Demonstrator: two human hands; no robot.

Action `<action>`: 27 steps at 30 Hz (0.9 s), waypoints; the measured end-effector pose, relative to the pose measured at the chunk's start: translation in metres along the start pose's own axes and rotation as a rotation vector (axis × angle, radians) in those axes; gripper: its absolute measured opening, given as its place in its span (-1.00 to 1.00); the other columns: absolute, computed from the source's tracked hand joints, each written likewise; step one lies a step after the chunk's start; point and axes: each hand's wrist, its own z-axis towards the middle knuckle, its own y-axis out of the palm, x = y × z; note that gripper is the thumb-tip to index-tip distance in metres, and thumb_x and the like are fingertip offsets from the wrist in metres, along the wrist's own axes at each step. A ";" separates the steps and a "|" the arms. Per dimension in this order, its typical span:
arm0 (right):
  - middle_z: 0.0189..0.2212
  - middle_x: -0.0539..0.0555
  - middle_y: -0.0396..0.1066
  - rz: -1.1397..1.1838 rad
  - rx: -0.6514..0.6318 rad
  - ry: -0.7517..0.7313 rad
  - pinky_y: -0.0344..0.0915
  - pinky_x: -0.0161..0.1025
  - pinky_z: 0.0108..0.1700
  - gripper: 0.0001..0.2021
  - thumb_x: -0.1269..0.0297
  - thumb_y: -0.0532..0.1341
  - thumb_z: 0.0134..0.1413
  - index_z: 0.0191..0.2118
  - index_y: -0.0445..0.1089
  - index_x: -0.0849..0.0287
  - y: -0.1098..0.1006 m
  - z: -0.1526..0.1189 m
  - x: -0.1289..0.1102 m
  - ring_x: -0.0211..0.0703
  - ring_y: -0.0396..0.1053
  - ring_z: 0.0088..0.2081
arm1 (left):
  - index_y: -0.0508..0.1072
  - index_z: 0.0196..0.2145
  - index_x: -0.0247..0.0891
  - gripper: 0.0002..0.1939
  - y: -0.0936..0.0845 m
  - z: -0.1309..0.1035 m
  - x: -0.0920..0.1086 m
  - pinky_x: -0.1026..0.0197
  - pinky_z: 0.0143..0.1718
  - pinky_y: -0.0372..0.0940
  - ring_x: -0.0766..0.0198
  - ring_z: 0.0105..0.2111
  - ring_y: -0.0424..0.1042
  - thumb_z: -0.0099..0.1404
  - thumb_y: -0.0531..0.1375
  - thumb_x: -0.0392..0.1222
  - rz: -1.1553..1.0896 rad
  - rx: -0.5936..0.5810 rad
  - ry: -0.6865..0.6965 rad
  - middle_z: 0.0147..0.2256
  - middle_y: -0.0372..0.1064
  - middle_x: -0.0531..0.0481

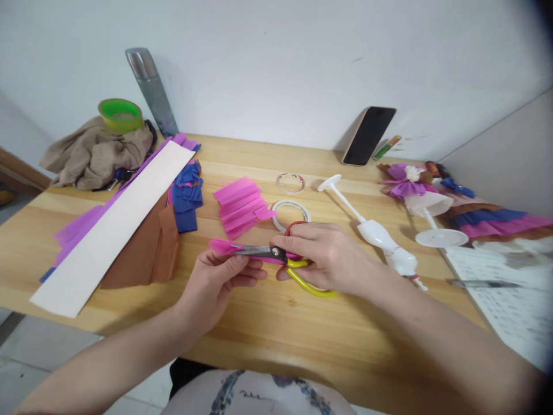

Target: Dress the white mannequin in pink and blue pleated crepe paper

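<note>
Between thumb and fingers, my left hand [224, 275] pinches a small folded piece of pink crepe paper [221, 246]. My right hand [322, 253] grips scissors [309, 282] with yellow and red handles. The scissor blades lie along the pink piece, their tips pointing left near my left thumb; whether they are fully closed is hard to see. Just beyond my hands rests a larger pleated pink crepe paper piece [242, 206]. A roll of white tape [291, 214] sits behind the scissors, partly covered by my right hand.
At left, a white card strip [116, 225] lies over brown, blue and purple crepe paper. Behind it stand a bottle [151, 89] and green tape [121, 115] on a cloth. To the right are a white doll form [386, 242], a phone [369, 135], paper skirts and a notebook [492, 294].
</note>
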 end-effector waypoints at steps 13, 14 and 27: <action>-0.49 0.06 0.45 0.058 -0.017 0.025 0.23 -0.33 -0.45 -0.66 0.07 0.14 0.29 -0.09 0.49 0.25 0.004 -0.003 0.004 -0.25 0.39 -0.47 | 0.64 -0.52 -0.32 -0.74 0.000 0.000 0.001 0.45 -0.49 0.43 0.34 -0.54 0.56 -0.13 0.53 -0.11 0.022 0.017 -0.015 -0.51 0.60 -0.06; -0.48 0.07 0.47 0.067 -0.022 0.027 0.23 -0.33 -0.45 -0.67 0.08 0.14 0.30 -0.10 0.49 0.25 0.005 -0.003 0.004 -0.24 0.41 -0.47 | 0.64 -0.53 -0.32 -0.74 0.000 0.000 0.001 0.45 -0.49 0.43 0.33 -0.54 0.56 -0.13 0.53 -0.10 0.028 0.022 -0.015 -0.51 0.60 -0.06; -0.65 -0.10 0.28 0.152 -0.057 0.572 0.06 -0.35 -0.57 -0.74 0.14 0.33 0.05 -0.18 0.52 0.18 0.006 -0.005 -0.003 -0.31 0.17 -0.63 | 0.52 -0.54 -0.37 -0.78 -0.014 0.005 0.027 0.47 -0.63 0.30 0.44 -0.64 0.42 -0.06 0.48 -0.25 -0.082 0.197 0.121 -0.58 0.51 0.02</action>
